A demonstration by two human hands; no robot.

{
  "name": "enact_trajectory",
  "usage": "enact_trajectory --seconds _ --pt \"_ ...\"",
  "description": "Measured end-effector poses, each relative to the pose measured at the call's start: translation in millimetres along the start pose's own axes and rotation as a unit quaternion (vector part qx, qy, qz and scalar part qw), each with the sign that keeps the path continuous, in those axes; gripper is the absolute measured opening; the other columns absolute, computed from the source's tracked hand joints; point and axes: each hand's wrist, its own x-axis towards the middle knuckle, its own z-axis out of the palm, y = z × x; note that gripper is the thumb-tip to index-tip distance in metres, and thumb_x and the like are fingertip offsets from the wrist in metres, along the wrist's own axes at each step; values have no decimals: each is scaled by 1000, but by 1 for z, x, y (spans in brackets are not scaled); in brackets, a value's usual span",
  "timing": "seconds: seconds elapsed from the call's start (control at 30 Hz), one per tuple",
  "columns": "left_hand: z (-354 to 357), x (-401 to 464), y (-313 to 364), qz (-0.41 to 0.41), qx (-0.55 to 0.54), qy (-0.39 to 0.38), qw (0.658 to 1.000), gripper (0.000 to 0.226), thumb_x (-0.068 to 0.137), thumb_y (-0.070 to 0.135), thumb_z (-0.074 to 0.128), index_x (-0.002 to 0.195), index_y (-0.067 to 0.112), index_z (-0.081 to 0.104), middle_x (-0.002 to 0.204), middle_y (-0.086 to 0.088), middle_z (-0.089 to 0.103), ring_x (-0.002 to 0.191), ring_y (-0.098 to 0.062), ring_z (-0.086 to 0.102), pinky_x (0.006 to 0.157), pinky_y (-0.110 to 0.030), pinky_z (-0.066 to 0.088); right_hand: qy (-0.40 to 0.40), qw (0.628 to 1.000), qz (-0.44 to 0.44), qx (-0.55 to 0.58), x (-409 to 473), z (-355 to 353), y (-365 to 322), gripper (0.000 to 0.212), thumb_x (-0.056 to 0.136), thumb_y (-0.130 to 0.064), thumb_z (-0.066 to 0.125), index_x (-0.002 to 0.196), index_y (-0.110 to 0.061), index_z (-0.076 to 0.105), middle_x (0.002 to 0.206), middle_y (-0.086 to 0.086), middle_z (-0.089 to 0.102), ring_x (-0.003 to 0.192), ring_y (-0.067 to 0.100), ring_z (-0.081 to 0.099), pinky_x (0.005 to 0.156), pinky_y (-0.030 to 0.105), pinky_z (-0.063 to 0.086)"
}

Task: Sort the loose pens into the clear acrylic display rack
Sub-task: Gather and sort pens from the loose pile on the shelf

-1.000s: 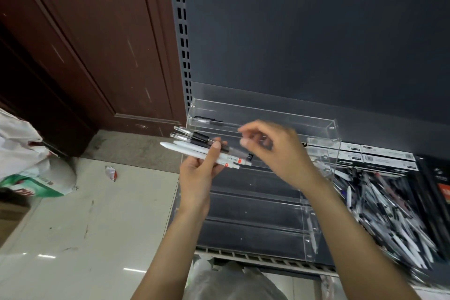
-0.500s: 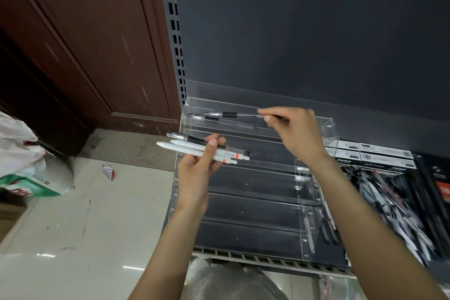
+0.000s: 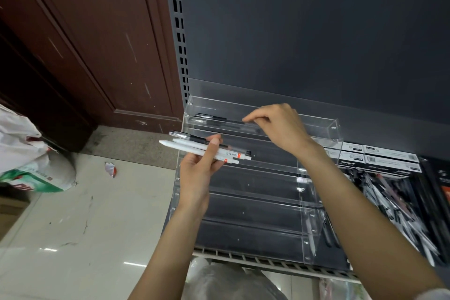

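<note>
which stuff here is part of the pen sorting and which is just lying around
Part of the job:
- clear acrylic rack
- black pens in its top tier, under the right hand
- bundle of white and black pens held in the left hand
- loose pen pile right of the rack

Lying about:
- boxed pens
- plastic bags on the floor
- paper scrap

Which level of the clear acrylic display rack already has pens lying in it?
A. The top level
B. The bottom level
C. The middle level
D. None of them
A: dark pens lie in the top trough of the clear acrylic display rack, where the right hand reaches with curled fingers at their end; the lower troughs show none, and the left hand holds a bundle of white and black pens.
</note>
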Motion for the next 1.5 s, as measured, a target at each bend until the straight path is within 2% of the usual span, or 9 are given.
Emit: enact_trajectory --seconds 0.17,0.27,0.37,0.5,0.67,0.8,0.93,1.17,1.5 --pt "5 1 2 4 5 -5 1000 21 85 28 66 96 10 70 70 11 66 71 1 64 66 -14 52 52 995 -27 77 -20 -9 -11 23 94 -13 53 108 -23 69 103 -8 70 94 8 63 82 23 49" --pt "10 1 5 21 3 -22 1000 18 86 27 64 96 14 71 63 15 63 67 3 62 65 -13 51 3 988 -23 151 -43 -14 -24 17 88 -24 64 104 -25 70 93 -14 70 87 -4 62 75 7 43" --pt "15 0 7 35 -1 -44 998 20 86 27 62 101 16 71 71 11 68 73 -1 66 66 -13 51 -7 983 -18 183 -53 -9 -24 14 83 -20 70 96 -25 73 86 -15 71 81 -5 63 73 7 44" --pt "19 0 8 35 -11 -66 997 23 88 22 60 108 13 67 88 5 74 89 -13 71 75 -19 55 68 964 23 255 -48 -18 -8 14 82 -14 71 90 -25 74 87 -15 72 82 -1 65 77 11 46" --pt "14 4 8 44 9 -42 998 20 88 19 61 106 17 68 94 4 74 89 -13 71 68 -16 54 164 980 35 104 -33 -26 19 10 82 -18 71 89 -24 75 87 -13 72 73 -1 62 71 6 44" --pt "8 5 8 46 10 -32 998 19 88 20 61 105 15 69 97 -5 72 90 -16 71 71 -18 55 120 992 15 44 -18 -16 18 11 82 -19 71 91 -23 75 87 -9 73 75 6 65 75 29 54" --pt "4 6 7 42 -3 -34 999 20 88 20 60 104 13 68 93 -2 73 90 -17 71 77 -22 57 75 997 -13 6 -6 -10 6 14 84 -15 69 95 -23 74 91 -8 73 81 7 67 78 28 54" --pt "0 6 8 40 -16 -39 998 17 88 19 60 102 13 68 92 -2 74 90 -16 71 73 -19 55 6 997 -40 -65 7 -6 -8 16 85 -12 68 99 -18 74 93 -2 74 90 14 68 86 32 52" --pt "4 4 8 33 -11 -51 998 19 89 17 59 105 9 67 97 -10 72 90 -17 71 72 -19 54 12 997 1 -77 3 -4 -11 18 90 -18 61 104 -16 73 103 2 72 97 19 66 89 33 51"
